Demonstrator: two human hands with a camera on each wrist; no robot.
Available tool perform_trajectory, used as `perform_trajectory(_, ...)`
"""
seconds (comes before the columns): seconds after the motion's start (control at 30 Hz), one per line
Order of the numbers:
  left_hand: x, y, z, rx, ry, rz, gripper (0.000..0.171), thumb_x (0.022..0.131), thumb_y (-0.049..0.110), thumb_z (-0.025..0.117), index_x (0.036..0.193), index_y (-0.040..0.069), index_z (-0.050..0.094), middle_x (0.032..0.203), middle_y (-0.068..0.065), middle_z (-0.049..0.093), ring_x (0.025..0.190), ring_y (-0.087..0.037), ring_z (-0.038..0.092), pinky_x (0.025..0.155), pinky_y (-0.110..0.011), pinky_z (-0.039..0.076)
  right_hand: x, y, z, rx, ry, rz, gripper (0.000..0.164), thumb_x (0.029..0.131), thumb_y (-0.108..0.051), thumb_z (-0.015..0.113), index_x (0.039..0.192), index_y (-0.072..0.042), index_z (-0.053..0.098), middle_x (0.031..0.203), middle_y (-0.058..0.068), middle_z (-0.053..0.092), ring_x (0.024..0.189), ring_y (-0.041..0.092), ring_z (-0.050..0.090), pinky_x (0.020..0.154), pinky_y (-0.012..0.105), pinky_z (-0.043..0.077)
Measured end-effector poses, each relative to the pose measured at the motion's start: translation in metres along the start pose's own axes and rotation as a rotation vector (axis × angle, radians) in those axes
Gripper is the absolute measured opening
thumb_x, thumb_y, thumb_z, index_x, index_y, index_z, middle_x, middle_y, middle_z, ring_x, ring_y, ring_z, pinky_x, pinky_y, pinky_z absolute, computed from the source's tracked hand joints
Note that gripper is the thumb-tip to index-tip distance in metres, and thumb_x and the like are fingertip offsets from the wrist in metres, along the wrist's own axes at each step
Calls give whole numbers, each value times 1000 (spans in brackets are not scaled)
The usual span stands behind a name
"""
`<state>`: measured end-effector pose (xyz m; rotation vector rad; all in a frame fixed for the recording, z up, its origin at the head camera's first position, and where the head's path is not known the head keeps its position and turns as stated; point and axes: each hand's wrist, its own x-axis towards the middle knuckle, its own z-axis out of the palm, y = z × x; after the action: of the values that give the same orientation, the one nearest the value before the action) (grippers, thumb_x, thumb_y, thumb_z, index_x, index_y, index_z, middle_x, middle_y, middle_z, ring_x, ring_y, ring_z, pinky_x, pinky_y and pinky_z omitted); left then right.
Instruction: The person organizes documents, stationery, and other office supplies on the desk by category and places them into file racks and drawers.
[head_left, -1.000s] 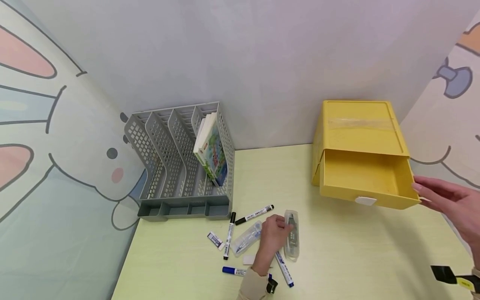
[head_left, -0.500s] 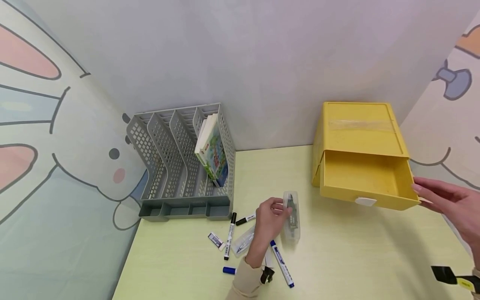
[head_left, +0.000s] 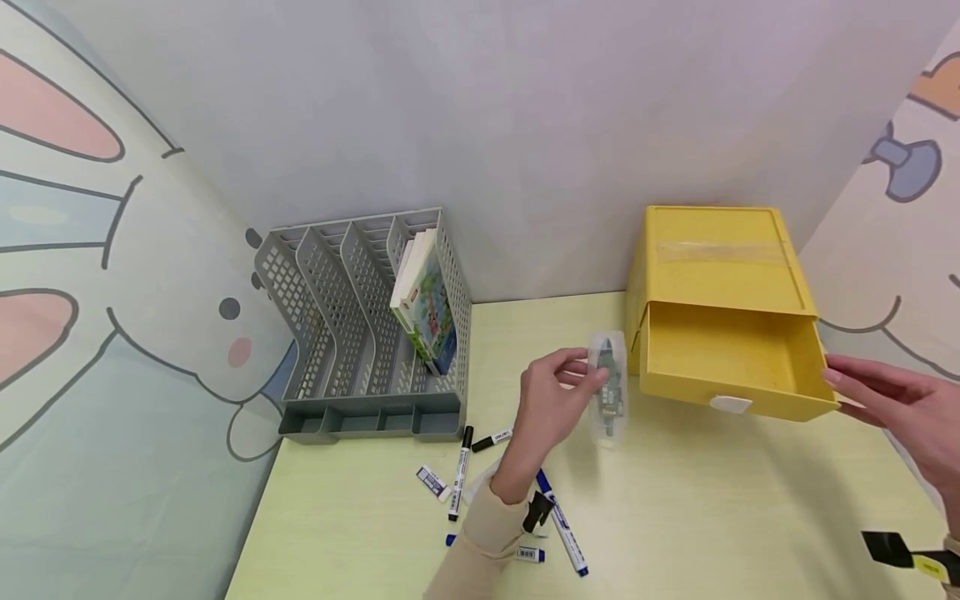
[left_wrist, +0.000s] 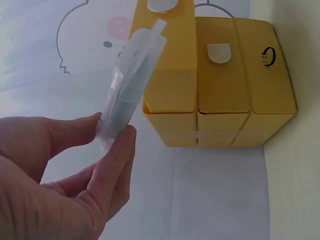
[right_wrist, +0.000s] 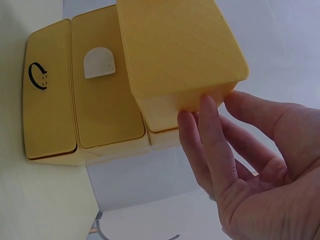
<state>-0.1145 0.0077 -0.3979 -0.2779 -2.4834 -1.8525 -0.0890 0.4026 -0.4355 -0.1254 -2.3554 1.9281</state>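
Observation:
My left hand point(head_left: 549, 408) pinches a clear plastic case point(head_left: 611, 390) between thumb and fingers. The case holds a dark green tool like a drawing compass, and hangs above the table just left of the yellow drawer unit point(head_left: 723, 250). In the left wrist view the case point(left_wrist: 131, 75) tilts edge-on. At the right, my right hand point(head_left: 900, 404) holds the side of the pulled-out top drawer point(head_left: 780, 405), whose inside looks bare. From the right wrist view, the fingertips point(right_wrist: 207, 107) rest against the drawer's side wall, with the thumb at its upper edge.
Several markers, including a blue one point(head_left: 564, 533) and a black one point(head_left: 460, 475), lie on the table by a small eraser point(head_left: 432, 482). A second case is mostly hidden under my left arm. A grey file rack point(head_left: 360, 317) with books point(head_left: 427, 304) stands behind.
My left hand has lifted the clear case off the table and carried it up and right, close to the drawer unit. My right hand stays at the drawer.

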Motion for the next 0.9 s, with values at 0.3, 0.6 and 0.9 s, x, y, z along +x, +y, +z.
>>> perform_trajectory(0.3,26,41,17,-12,-88,39,35,93,22,79,120,1,75,96,-6,76,80,-4,69,71,-18,56,-4,2,-4,44,6,5,38,98,1,65,109,-33,76,102,-27,71,81,-8,69,61,14,55)
perform_trajectory(0.6,53,57,38,13,-180,2,29,92,17,80,113,-2,77,90,-5,76,71,0,65,63,-17,54,-3,1,-2,-83,19,13,31,100,-8,66,119,-31,74,104,-33,67,84,-12,66,63,13,55)
perform_trajectory(0.9,68,73,63,76,-256,-90,27,93,21,79,111,1,78,82,4,72,64,-2,65,58,-18,54,-2,-4,-2,-119,21,61,28,99,-12,69,125,-22,75,101,-33,68,83,-10,68,63,14,55)
